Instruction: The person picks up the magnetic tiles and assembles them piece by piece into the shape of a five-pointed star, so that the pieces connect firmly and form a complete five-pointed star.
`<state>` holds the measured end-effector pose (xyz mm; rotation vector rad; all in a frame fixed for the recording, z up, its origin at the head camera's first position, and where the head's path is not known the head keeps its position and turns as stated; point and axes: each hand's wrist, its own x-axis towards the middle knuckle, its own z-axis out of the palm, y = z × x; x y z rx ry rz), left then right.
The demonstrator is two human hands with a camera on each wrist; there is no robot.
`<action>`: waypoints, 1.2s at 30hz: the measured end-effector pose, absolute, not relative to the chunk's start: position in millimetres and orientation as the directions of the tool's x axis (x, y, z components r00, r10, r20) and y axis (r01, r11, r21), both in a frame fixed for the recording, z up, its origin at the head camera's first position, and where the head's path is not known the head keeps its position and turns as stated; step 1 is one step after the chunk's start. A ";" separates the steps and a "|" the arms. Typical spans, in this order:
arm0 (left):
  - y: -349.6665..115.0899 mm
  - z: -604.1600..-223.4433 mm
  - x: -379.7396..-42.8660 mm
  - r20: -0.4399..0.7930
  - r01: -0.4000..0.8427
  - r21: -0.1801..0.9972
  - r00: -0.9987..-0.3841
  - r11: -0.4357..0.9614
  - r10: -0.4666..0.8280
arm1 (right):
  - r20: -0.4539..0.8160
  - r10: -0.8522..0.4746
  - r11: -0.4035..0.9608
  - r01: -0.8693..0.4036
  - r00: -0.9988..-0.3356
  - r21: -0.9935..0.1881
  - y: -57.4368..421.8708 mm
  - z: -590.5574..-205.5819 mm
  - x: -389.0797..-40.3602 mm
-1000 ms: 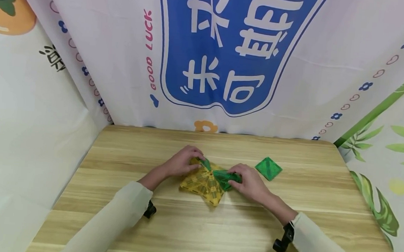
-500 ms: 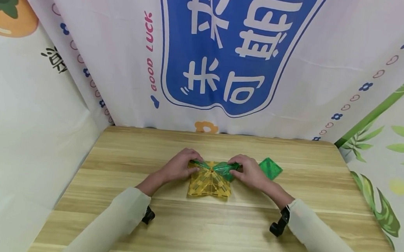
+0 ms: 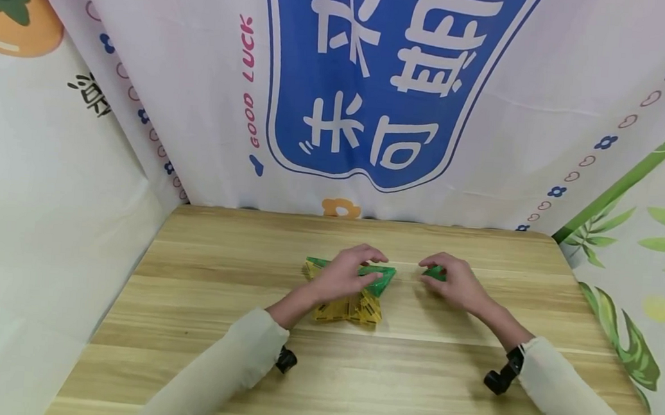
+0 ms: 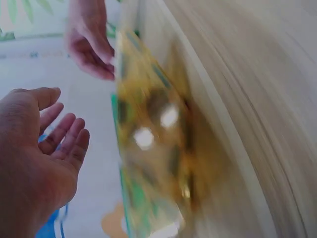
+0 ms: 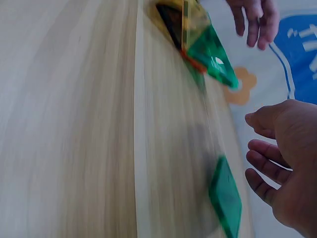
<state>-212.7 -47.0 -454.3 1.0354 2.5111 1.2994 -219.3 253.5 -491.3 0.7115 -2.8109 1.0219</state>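
Under right hand (image 3: 459, 286), green tile (image 5: 225, 197), perhaps untouched

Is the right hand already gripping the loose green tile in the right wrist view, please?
No, the right hand hovers open beside the green tile, which lies flat on the table.

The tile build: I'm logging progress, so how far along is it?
Yellow tiles and green tiles already stand joined on the table. The left hand hovers open over them; the right hand reaches for the loose green tile, which still lies flat, unattached.
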 end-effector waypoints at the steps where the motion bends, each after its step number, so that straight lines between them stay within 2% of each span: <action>1: -39.5 -452.7 -211.3 0.175 0.501 0.775 -0.756 0.386 0.631 | 0.207 -0.390 0.680 -0.432 -0.897 -0.592 259.6 -491.1 -219.1; 7: 2.2 -449.2 -202.4 0.090 0.415 0.823 -0.769 0.388 0.633 | 0.185 -0.336 0.723 -0.379 -0.924 -0.578 291.6 -495.6 -218.5; 12: 28.0 -452.8 -196.0 -0.008 0.282 0.880 -0.794 0.381 0.608 | 0.155 -0.286 0.751 -0.321 -0.946 -0.577 307.9 -502.3 -217.8; 25: 69.3 -468.5 -192.3 -0.221 -0.022 0.910 -0.871 0.415 0.438 | 0.132 -0.245 0.780 -0.276 -0.960 -0.561 317.1 -518.2 -217.7; 36: 77.7 -479.6 -195.3 -0.285 -0.122 0.902 -0.888 0.414 0.361 | 0.106 -0.221 0.757 -0.239 -0.969 -0.608 315.5 -518.9 -207.9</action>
